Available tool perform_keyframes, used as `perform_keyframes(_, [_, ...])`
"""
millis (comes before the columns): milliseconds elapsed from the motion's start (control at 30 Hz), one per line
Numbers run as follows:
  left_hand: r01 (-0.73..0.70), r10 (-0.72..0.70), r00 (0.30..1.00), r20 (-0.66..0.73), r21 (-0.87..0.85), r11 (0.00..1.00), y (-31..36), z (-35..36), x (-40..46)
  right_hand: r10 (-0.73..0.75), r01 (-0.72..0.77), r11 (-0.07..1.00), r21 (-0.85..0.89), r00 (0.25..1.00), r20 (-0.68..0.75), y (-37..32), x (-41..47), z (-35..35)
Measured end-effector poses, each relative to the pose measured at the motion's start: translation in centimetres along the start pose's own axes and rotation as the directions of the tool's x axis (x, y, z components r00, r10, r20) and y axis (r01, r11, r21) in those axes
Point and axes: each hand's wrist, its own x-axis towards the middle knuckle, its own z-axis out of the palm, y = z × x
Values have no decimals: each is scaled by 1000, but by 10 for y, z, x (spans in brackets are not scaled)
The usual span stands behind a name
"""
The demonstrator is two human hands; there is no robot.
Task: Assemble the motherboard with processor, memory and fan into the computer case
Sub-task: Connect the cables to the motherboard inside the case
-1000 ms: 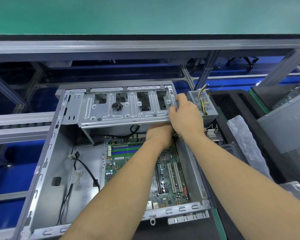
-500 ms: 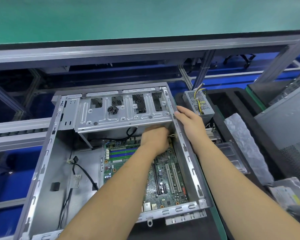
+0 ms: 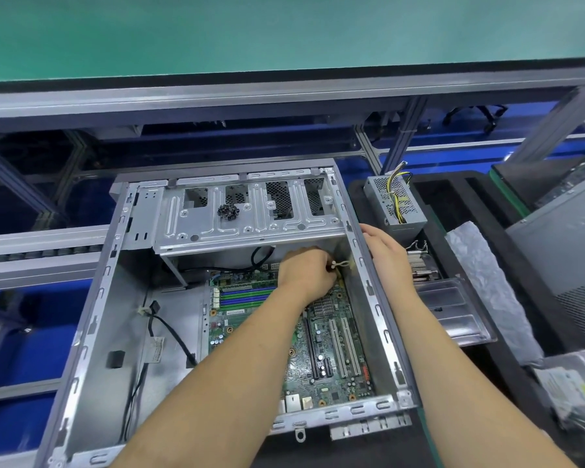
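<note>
An open grey metal computer case (image 3: 92,319) lies on its side before me. A green motherboard (image 3: 331,349) sits on its floor, with blue and green memory slots (image 3: 247,297) at its upper left. My left hand (image 3: 306,273) reaches deep inside under the drive cage (image 3: 250,211), fingers curled round a small white cable connector (image 3: 340,264) near the board's top right corner. My right hand (image 3: 387,251) rests on the case's right rim, fingers fairly straight over the outside wall.
A small grey power supply (image 3: 390,202) with yellow wires stands in a black foam tray to the right. A clear plastic tray (image 3: 453,309), bubble wrap (image 3: 483,278) and another case (image 3: 568,258) lie further right. Black cables (image 3: 173,332) trail across the case floor at left.
My right hand let go of the drive cage and slid down onto the right rim. The cage has settled flat. My left hand stays deep inside, now at the connector.
</note>
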Motion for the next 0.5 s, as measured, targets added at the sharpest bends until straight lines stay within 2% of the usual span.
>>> perform_keyframes(233, [-18, 18, 1000, -7, 43, 999, 3, 0, 5, 21, -21, 1000, 18, 1000, -7, -1, -1, 1])
perform_keyframes(400, [-20, 18, 999, 42, 47, 999, 7, -2, 6, 18, -18, 1000, 19, 1000, -20, -3, -2, 2])
perform_keyframes(500, [-41, 41, 999, 11, 97, 994, 8, -4, 6, 21, -21, 1000, 14, 1000, -23, -3, -2, 2])
